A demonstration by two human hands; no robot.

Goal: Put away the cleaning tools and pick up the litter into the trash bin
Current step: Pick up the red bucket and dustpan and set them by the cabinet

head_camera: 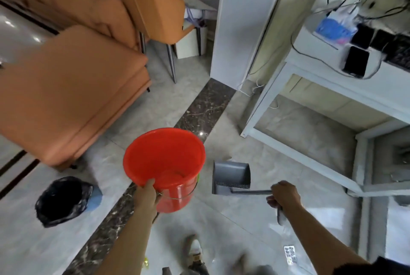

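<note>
I am mid-carry, judging the tools as not yet put away: my left hand point(148, 192) is closed over the near rim of a red bucket point(164, 159) held above the floor at centre frame, and my right hand point(285, 196) is wrapped shut around the handle of a grey dustpan point(230, 177) at centre right. The trash bin point(63, 200), lined with a black bag, stands open on the floor at lower left. Small bits that look like litter point(290, 252) lie on the tiles along the bottom edge, so pick-up seems undone.
</note>
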